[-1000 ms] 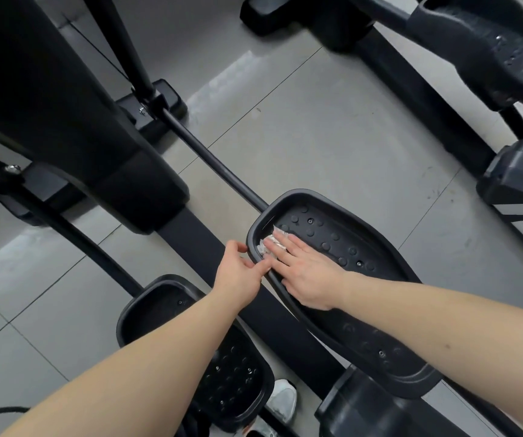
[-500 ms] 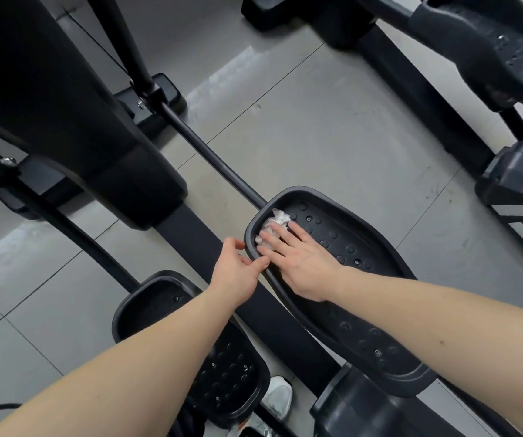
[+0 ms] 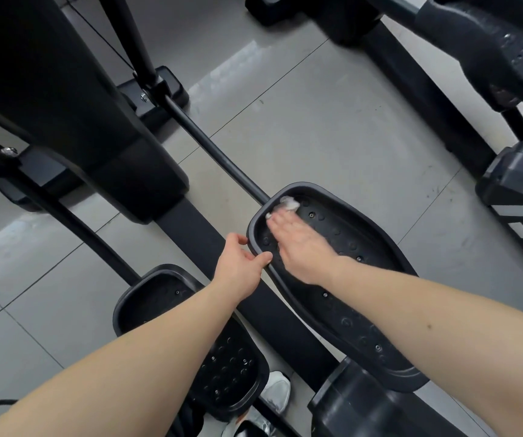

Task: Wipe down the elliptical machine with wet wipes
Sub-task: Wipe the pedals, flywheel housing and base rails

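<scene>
One crumpled white wet wipe [image 3: 290,204] lies at the far tip of the upper pedal [image 3: 367,244], a little right of the frame's centre. This black, studded pedal is one of two on the elliptical; the lower pedal [image 3: 159,298] sits at lower centre, partly hidden by a forearm.

Two bare hands are in view. The right hand [image 3: 301,247] lies flat on the upper pedal, its fingers [image 3: 277,220] straight and together (slightly blurred), pressing the wipe against the tread just inside the raised rim. The left hand [image 3: 241,263] grips that pedal's left rim, with the thumb on the outer side and its fingers [image 3: 261,258] curled over the lip.

One black rail [image 3: 209,228] runs diagonally between the two pedals, and one thin rod [image 3: 209,146] leads from the upper pedal's tip towards the upper left. The machine's dark housing [image 3: 64,105] fills the upper left.

Bare grey tiled floor [image 3: 332,121] lies open beyond and to the right of the upper pedal, up to a second machine [image 3: 436,89] along the upper right edge. One white shoe [image 3: 277,392] shows at bottom centre.
</scene>
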Available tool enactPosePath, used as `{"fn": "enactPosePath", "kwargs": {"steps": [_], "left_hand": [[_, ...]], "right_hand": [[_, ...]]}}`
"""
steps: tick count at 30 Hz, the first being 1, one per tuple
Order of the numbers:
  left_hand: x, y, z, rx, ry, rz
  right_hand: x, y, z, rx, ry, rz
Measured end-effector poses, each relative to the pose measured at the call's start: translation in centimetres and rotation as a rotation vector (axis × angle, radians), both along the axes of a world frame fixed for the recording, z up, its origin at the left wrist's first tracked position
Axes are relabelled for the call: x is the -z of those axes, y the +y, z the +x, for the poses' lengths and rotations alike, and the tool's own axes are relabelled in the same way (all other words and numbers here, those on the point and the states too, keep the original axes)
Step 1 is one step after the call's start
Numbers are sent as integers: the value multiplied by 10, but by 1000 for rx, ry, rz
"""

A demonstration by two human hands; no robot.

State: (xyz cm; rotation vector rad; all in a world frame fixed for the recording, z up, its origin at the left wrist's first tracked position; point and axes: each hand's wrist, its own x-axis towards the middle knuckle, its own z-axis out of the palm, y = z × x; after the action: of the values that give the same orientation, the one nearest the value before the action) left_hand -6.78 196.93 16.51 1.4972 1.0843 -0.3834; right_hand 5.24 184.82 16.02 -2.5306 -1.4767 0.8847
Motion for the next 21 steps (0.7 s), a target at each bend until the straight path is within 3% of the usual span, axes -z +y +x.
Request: {"fn": "enactPosePath", "kwargs": {"steps": [4, 7, 15, 21], "left_hand": [[2, 1, 0, 10, -5, -3], [1, 2, 0, 18, 0, -7], [2, -1, -1, -14, 3, -36], [0, -1, -3, -31, -16, -47]], "right_hand": [[-5, -15, -8, -62, 203, 98], [-3, -27, 0, -174, 136, 114], [-13, -101, -20, -225, 79, 150], [2, -35, 0, -106, -9, 306]]}}
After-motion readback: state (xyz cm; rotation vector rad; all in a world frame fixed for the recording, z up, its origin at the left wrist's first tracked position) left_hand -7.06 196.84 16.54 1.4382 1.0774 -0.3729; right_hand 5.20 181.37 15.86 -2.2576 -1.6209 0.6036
